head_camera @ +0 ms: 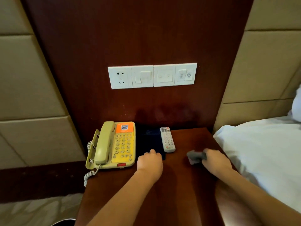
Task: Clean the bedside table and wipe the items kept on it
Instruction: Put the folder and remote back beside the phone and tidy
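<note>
Head view, looking down on the dark wooden worktop (187, 185); the right hand (215, 162) has its fingers closed round a bunched grey cloth (195, 156), held just over the bare wood right of the middle. The cloth looks soft and light, so it should fold to any shape and is best kept wadded in the palm. The left hand (150, 162) sits at the near edge of a dark folder (149, 141), thumb on its cover; its fingers are tucked under the back of the hand, so I cannot tell whether they grip the folder or only rest there. A white remote (167, 139) lies on the folder's right edge; it is likely light, rigid and smooth, easiest to lift by its long sides. The telephone (114, 144) stands just left of the folder, handset cradled; it is probably heavier, and its loose handset and coiled cord call for a hold on the base. The folder's outline melts into shadow; the cloth is motion-blurred; both forearms run out of frame; a bed (260, 152) borders the right.
</note>
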{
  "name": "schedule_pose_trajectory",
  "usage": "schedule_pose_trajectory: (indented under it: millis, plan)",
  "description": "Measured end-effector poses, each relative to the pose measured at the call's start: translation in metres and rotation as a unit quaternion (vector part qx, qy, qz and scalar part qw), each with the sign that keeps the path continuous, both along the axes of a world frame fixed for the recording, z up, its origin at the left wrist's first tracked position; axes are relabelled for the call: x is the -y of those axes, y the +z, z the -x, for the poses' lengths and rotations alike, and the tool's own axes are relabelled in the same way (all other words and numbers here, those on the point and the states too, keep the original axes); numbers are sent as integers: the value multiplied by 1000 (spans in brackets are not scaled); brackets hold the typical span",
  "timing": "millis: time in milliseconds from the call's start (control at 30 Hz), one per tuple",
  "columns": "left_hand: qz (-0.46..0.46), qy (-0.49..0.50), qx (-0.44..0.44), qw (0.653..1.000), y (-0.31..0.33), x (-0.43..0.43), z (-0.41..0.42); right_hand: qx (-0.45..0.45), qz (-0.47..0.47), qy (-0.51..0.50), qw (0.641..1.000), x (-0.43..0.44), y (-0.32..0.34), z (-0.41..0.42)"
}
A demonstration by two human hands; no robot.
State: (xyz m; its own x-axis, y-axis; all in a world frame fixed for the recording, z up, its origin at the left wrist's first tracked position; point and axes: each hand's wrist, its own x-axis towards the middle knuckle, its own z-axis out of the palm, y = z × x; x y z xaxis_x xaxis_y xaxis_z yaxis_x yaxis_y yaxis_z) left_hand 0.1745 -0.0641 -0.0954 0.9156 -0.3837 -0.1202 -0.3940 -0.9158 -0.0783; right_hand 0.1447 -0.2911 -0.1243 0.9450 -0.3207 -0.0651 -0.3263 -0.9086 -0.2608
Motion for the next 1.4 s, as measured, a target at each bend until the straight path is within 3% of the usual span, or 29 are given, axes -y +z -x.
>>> schedule_pose_trajectory:
  millis: [67,133,200,267,400,500,633,700,800,933,1000,1167,1233,1300,1400]
  plan:
    - [93,-3,-42,995,18,4,8,55,-100,15,993,-4,26,9]
    - [240,19,-119,963,39,11,16,107,-211,26,971,-15,63,17]
    - [435,33,-218,873,69,18,34,132,-352,37,926,-33,104,33]
    - [563,27,-263,783,100,22,55,134,-501,44,854,-52,139,51]
    - [663,38,-171,728,149,4,90,158,-683,33,712,-81,191,93]
    - [676,57,-128,724,175,-19,111,190,-702,33,686,-100,211,118]
    - [678,55,-234,695,199,-45,141,194,-724,43,660,-128,230,148]
    - [675,41,-264,687,204,-57,155,210,-682,58,698,-141,237,161]
    - [721,58,-262,639,207,-68,168,278,-554,74,781,-149,243,172]
    - [767,86,-225,595,220,-79,172,321,-513,126,786,-151,251,177]
    - [786,93,-218,571,226,-81,174,324,-471,146,807,-152,253,178]
    - [850,146,-187,471,233,-96,171,365,-398,77,838,-132,249,176]
    - [860,151,-183,451,233,-107,168,355,-390,59,847,-119,243,176]
    - [842,155,-190,481,230,-114,167,351,-358,62,863,-110,237,177]
    - [763,166,-167,602,223,-115,163,340,-303,105,884,-110,236,176]
